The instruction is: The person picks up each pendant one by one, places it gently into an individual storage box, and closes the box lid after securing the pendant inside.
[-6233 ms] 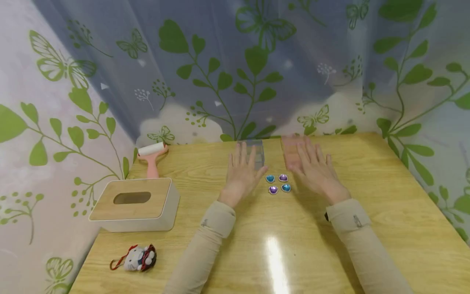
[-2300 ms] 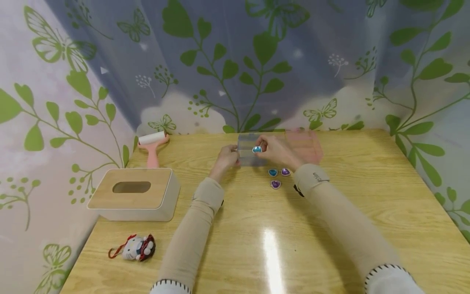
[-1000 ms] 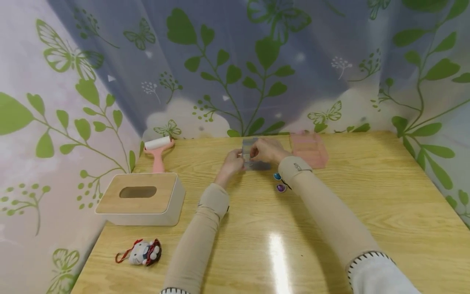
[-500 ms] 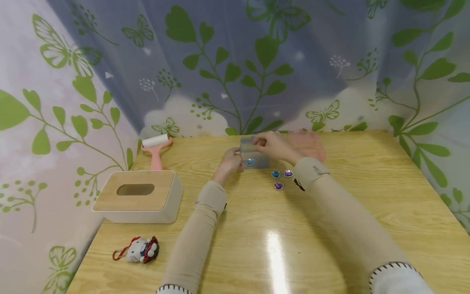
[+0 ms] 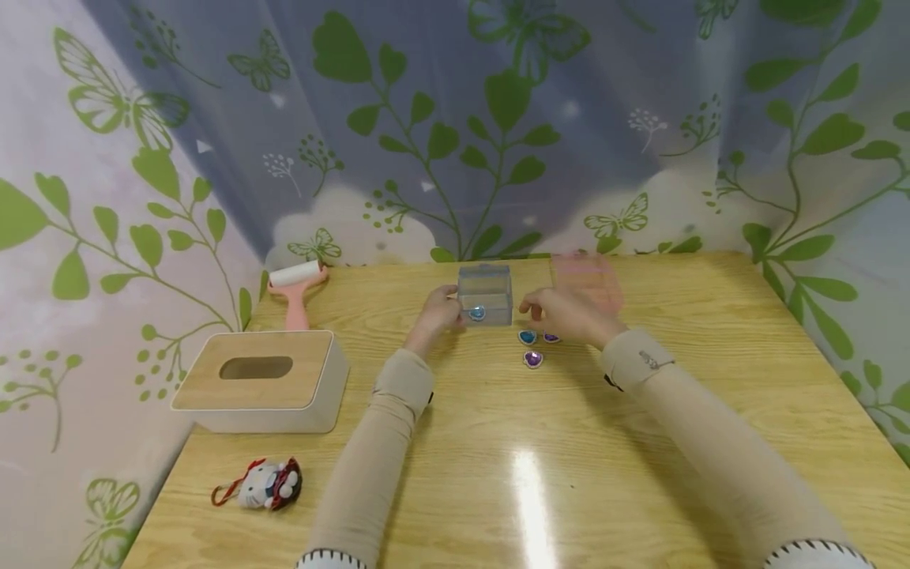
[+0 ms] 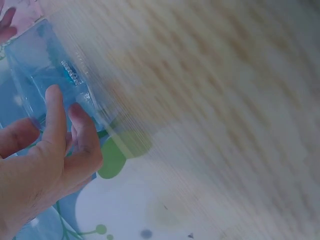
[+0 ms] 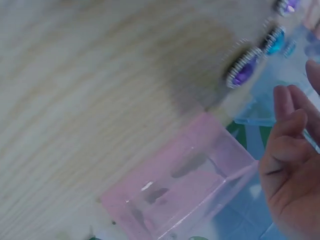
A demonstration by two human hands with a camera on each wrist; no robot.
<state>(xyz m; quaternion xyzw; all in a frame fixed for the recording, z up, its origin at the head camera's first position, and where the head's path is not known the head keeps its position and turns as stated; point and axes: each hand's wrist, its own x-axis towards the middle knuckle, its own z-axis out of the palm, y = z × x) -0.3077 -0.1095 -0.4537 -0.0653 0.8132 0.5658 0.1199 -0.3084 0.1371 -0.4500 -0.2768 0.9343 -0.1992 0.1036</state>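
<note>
My left hand grips the left side of a small clear blue box with thumb and fingers. A light-blue heart-shaped gem with a beaded silver rim is in this box, by its front wall; in the left wrist view, the gem shows through the plastic. My right hand, fingers loosely bent and holding nothing, hovers right of the box. Just below its fingers lie a blue gem and a purple gem, partly covered in the head view. Another purple gem lies nearer the front.
A clear pink box stands behind my right hand. On the left are a pink-handled lint roller, a tissue box with a wooden top and a plush cat keychain. Patterned curtain borders the table's back.
Both hands first lay over the boxes. My right hand then held a light-blue gem above the blue box; that gem is now inside, and the hand has moved right, over the remaining gems.
</note>
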